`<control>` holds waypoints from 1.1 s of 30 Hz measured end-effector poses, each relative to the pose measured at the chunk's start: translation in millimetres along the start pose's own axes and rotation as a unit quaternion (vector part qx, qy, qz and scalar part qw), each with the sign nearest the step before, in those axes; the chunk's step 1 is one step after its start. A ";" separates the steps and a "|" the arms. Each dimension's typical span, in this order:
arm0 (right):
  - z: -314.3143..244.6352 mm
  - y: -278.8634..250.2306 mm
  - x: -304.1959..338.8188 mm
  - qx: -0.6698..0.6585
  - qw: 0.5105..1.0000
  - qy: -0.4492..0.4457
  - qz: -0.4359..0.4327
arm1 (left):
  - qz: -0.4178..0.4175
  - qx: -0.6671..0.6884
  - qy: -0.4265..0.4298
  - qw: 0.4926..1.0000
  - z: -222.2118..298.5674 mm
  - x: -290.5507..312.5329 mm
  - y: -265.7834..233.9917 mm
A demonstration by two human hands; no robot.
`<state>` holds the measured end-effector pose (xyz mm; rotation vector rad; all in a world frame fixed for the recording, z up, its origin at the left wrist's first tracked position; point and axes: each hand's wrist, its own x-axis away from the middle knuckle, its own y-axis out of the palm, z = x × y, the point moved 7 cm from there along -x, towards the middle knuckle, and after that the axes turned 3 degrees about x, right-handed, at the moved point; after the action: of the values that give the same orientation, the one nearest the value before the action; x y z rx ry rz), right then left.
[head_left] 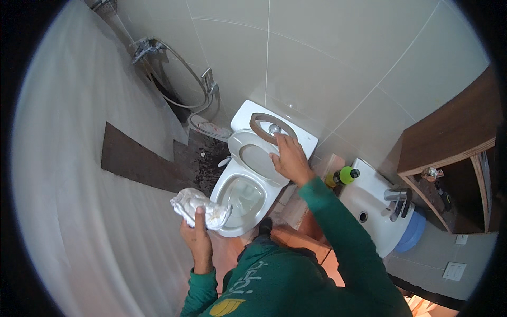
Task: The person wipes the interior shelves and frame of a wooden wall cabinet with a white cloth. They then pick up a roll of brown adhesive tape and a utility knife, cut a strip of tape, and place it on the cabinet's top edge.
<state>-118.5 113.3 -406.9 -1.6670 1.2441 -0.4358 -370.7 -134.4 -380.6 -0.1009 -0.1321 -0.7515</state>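
My left hand (197, 242) is closed on a crumpled white cloth (196, 207), with the thumb on top, held beside the front left of the toilet bowl (225, 229). My right hand (292, 160) reaches across the raised toilet lid (252, 157). Its fingers and thumb are apart, with the fingertips at the near edge of a brown ring (255, 128) shaped like a tape roll. This ring lies on the white cistern (244, 114), and the round flush button (274, 129) shows through it. Whether the fingertips press on the ring is unclear.
A green and dark bottle (346, 175) stands between the toilet and the sink (353, 197), which has a metal tap (397, 198). A wooden cabinet (449, 134) juts out at right. A pale curtain (68, 158) hangs at left near a shower hose (185, 58).
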 end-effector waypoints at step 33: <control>-113.7 -210.7 333.6 -0.355 0.895 0.272 0.017 | -0.406 0.004 -0.116 0.906 -62.7 -157.5 310.0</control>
<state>45.6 -233.0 -259.3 -2.2081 2.0175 -0.4746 -266.8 188.1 -480.6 -0.1290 -0.4197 -1.5747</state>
